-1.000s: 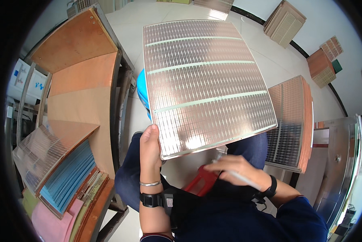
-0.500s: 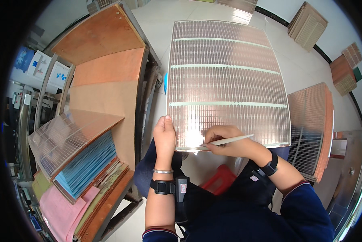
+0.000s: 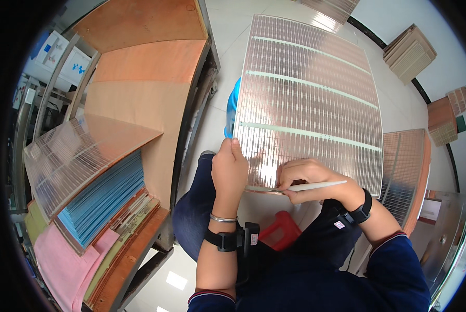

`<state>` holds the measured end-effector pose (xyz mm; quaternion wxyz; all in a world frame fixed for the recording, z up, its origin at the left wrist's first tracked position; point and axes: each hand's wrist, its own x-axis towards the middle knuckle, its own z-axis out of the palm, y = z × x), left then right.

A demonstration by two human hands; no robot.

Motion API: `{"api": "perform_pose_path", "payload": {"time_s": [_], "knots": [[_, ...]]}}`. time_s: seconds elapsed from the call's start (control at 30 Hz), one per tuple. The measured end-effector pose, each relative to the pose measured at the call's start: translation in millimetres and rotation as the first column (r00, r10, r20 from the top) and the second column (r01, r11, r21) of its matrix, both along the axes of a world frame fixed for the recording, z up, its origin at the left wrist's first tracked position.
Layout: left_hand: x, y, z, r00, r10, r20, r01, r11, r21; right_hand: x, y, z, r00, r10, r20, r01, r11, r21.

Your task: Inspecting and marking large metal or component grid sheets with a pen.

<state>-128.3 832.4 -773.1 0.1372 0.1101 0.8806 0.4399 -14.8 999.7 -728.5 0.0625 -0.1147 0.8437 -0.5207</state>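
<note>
Gripping: left hand (image 3: 229, 167), closed on the left edge of one panel (image 3: 311, 93), near its closest corner; thumb in sight, fingers mostly hidden. Panel: copper-toned, gridded, crossed by pale green bands; spreads forward and rightward from this grip. Right hand (image 3: 308, 170): fingers pinched round one white pen (image 3: 329, 184), slim, tapered, lying across the hand; fingertips at the panel's near edge, right of the left grip; whether they press on it cannot be told. Red item (image 3: 282, 231): bodyward of both grips. Blue item (image 3: 233, 104): forward of the left grip, partly behind the panel. Rack (image 3: 134, 96): left of the left grip, bearing blue sheets (image 3: 108, 192) and pink sheet (image 3: 67, 255).
</note>
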Motion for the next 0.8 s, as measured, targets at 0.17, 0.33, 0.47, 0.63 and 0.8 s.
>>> {"api": "perform_pose_path", "payload": {"time_s": [0.17,0.33,0.47,0.63,0.8], "knots": [[2,1,4,0.999,-0.023,-0.027,0.022,0.998,-0.058,-1,4,-1,0.998,0.042,0.038,-0.039,0.997,-0.063],[4,2,9,1.0,-0.01,-0.019,0.007,0.993,-0.116,-1,-4,-1,0.996,-0.052,0.075,0.06,0.993,-0.101],[2,4,10,0.999,-0.022,-0.027,0.018,0.992,-0.127,-5,0,1,0.997,0.035,0.064,-0.033,0.999,-0.037],[2,2,5,0.999,-0.034,-0.032,0.028,0.986,-0.162,-8,3,7,0.994,0.063,0.093,-0.057,0.996,-0.064],[4,4,7,0.998,-0.046,-0.05,0.038,0.986,-0.164,-1,-1,8,0.982,-0.058,0.178,0.072,0.995,-0.074]]}}
